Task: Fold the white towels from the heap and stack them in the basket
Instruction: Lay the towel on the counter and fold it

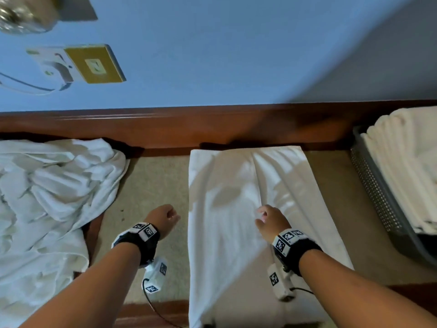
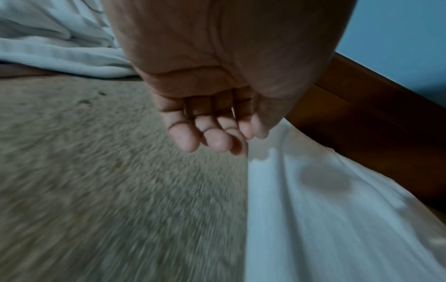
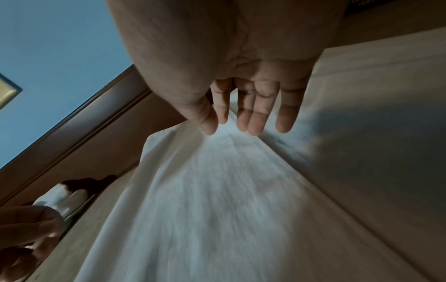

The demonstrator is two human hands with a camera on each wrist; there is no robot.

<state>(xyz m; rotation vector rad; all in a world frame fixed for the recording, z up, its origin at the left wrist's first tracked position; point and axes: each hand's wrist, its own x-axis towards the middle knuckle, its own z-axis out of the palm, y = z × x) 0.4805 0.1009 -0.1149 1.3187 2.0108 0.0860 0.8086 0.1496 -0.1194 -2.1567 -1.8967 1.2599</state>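
- A white towel lies spread in a long rectangle on the beige, short-piled carpet, its far short edge just beside the dark red-brown wooden baseboard (I use this towel as the landmark).
- Its cloth is soft and matte, with a raised lengthwise crease down the middle and shallow ripples fanning toward the far edge; the near end runs out of the head view.
- The right hand hovers over the towel's middle, close to the crease; in the right wrist view its fingers are nearly straight and slightly apart, holding nothing. Whether the tips touch the cloth I cannot tell.
- The left hand is over bare carpet just left of the towel's long left edge; the left wrist view shows its fingers loosely bent, close together, and empty.
- Left of the towel, well apart across a strip of carpet, sits the heap of crumpled white towels, all deep folds and rounded bulges.
- Right of the towel, a grey perforated basket holds a stack of folded towels, their layered edges showing as parallel ridges.
- Beyond the towel, above the baseboard, is a smooth blue wall with a brass-coloured plate mounted far to the left.
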